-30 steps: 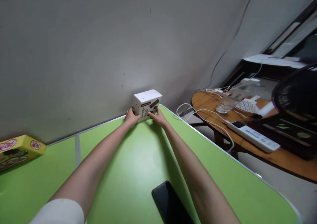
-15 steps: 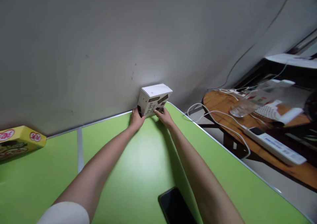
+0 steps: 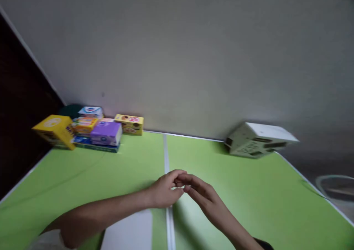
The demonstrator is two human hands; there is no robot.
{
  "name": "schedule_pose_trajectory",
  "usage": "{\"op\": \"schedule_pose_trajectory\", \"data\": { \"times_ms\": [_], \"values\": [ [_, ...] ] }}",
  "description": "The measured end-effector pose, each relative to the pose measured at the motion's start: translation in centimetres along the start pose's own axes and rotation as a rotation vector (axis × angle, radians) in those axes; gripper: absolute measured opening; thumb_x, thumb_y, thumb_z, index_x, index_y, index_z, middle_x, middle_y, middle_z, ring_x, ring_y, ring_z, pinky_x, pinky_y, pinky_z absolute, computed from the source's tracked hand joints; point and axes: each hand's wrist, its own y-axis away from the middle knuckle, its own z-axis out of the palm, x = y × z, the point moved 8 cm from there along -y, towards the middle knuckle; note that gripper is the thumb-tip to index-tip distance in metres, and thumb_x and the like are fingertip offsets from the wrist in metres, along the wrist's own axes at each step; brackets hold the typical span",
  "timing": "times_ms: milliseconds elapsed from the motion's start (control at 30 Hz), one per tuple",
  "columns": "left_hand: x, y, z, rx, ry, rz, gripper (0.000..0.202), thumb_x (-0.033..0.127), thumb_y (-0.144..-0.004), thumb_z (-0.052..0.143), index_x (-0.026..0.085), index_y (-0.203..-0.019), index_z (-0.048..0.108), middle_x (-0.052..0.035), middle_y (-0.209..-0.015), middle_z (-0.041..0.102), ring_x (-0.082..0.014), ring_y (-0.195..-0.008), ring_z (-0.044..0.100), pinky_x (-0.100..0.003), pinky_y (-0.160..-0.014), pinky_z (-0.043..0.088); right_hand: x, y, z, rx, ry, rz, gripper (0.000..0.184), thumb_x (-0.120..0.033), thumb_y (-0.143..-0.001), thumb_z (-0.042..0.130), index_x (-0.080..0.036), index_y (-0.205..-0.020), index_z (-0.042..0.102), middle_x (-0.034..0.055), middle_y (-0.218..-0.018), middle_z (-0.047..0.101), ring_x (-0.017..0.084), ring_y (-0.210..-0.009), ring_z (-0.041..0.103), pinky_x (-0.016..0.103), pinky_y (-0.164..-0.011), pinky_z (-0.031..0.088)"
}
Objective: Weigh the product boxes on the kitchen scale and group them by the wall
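My left hand (image 3: 164,191) and my right hand (image 3: 203,198) hover together over the middle of the green table (image 3: 249,191), fingertips touching each other. Both hands have curled fingers and nothing shows inside them. A white box with dark print (image 3: 257,141) stands alone at the far right of the table against the wall, well away from both hands.
A cluster of small boxes sits at the far left by the wall: a yellow box (image 3: 54,130), a purple box (image 3: 106,133), a white-blue box (image 3: 90,112) and a yellow snack box (image 3: 129,124). A white sheet (image 3: 129,231) lies under my left forearm. A pale seam (image 3: 167,176) splits the tabletop.
Both hands let go of the white box and drew back to the table's middle, meeting fingertip to fingertip. My view swung left, so the box cluster appeared and the side table left the view.
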Motion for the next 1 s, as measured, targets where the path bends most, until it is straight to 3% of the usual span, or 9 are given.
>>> {"op": "schedule_pose_trajectory", "data": {
  "times_ms": [167, 267, 333, 433, 567, 700, 800, 900, 1000],
  "values": [
    [0.7, 9.9, -9.4, 0.255, -0.009, 0.006, 0.045, 0.014, -0.078, 0.053, 0.013, -0.123, 0.052, -0.0160, -0.125, 0.059, -0.0252, -0.115, 0.057, -0.042, -0.102, 0.042, -2.5, -3.1, 12.0, -0.211, -0.066, -0.036, 0.031, -0.041, -0.083, 0.062, -0.023, -0.108, 0.066, 0.0109, -0.114, 0.067, 0.026, -0.106, 0.062, 0.044, -0.096, 0.047],
    [0.5, 14.1, -16.7, 0.525, -0.134, 0.076, 0.054, 0.010, -0.073, 0.054, 0.016, -0.127, 0.049, -0.0150, -0.136, 0.049, -0.0259, -0.129, 0.045, -0.044, -0.109, 0.033, -3.0, -6.4, 16.9, -0.201, -0.123, -0.032, 0.038, -0.042, -0.075, 0.070, -0.023, -0.108, 0.065, 0.0114, -0.118, 0.066, 0.027, -0.107, 0.062, 0.046, -0.095, 0.047],
    [0.1, 16.3, -21.8, 0.743, -0.197, 0.119, 0.060, 0.009, -0.071, 0.052, 0.018, -0.130, 0.045, -0.0130, -0.142, 0.043, -0.0249, -0.135, 0.036, -0.045, -0.113, 0.026, -2.7, -9.4, 18.8, -0.120, -0.186, 0.012, 0.044, -0.042, -0.067, 0.075, -0.023, -0.106, 0.066, 0.0116, -0.118, 0.066, 0.028, -0.108, 0.062, 0.048, -0.097, 0.045],
    [-1.3, 18.3, -28.2, 1.020, -0.228, 0.124, 0.065, 0.007, -0.067, 0.052, 0.020, -0.129, 0.043, -0.0115, -0.142, 0.042, -0.0242, -0.135, 0.035, -0.045, -0.113, 0.026, -1.7, -14.2, 20.0, 0.057, -0.270, 0.084, 0.049, -0.040, -0.057, 0.078, -0.022, -0.102, 0.067, 0.0125, -0.120, 0.066, 0.031, -0.114, 0.059, 0.048, -0.102, 0.039],
    [-3.7, 18.1, -33.1, 1.188, -0.221, 0.062, 0.072, 0.004, -0.061, 0.055, 0.017, -0.130, 0.040, -0.0153, -0.140, 0.040, -0.0280, -0.136, 0.033, -0.044, -0.113, 0.025, -0.6, -19.9, 21.6, 0.164, -0.281, 0.115, 0.055, -0.047, -0.056, 0.071, -0.021, -0.105, 0.066, 0.0126, -0.133, 0.057, 0.034, -0.128, 0.046, 0.048, -0.106, 0.034],
    [-5.5, 16.5, -34.8, 1.200, -0.194, 0.000, 0.067, 0.004, -0.062, 0.054, 0.015, -0.127, 0.042, -0.0158, -0.131, 0.046, -0.0287, -0.131, 0.040, -0.043, -0.110, 0.030, -0.2, -23.6, 23.6, 0.184, -0.264, 0.106, 0.059, -0.049, -0.062, 0.061, -0.019, -0.113, 0.063, 0.0106, -0.131, 0.058, 0.035, -0.130, 0.042, 0.051, -0.107, 0.031],
    [-5.8, 16.1, -34.1, 1.191, -0.184, -0.038, 0.068, 0.005, -0.064, 0.054, 0.014, -0.130, 0.041, -0.0163, -0.132, 0.044, -0.0283, -0.131, 0.040, -0.041, -0.109, 0.032, -1.1, -23.5, 24.7, 0.169, -0.256, 0.057, 0.062, -0.046, -0.064, 0.056, -0.016, -0.118, 0.061, 0.0091, -0.127, 0.062, 0.035, -0.124, 0.048, 0.049, -0.107, 0.032],
    [-5.0, 17.4, -31.0, 1.161, -0.181, -0.036, 0.072, 0.007, -0.068, 0.053, 0.012, -0.136, 0.033, -0.0181, -0.139, 0.035, -0.0281, -0.135, 0.036, -0.040, -0.111, 0.030, -2.8, -20.0, 24.0, 0.161, -0.233, -0.002, 0.064, -0.043, -0.067, 0.058, -0.021, -0.127, 0.055, 0.0038, -0.137, 0.055, 0.030, -0.131, 0.041, 0.043, -0.112, 0.024],
    [-2.9, 20.1, -25.2, 1.037, -0.228, 0.073, 0.069, 0.010, -0.076, 0.049, 0.016, -0.141, 0.027, -0.0159, -0.144, 0.032, -0.0255, -0.139, 0.030, -0.041, -0.114, 0.025, -4.6, -13.7, 22.1, 0.118, -0.163, -0.028, 0.068, -0.049, -0.076, 0.056, -0.024, -0.138, 0.044, 0.0017, -0.149, 0.040, 0.026, -0.140, 0.027, 0.043, -0.116, 0.016]
  ]
}}
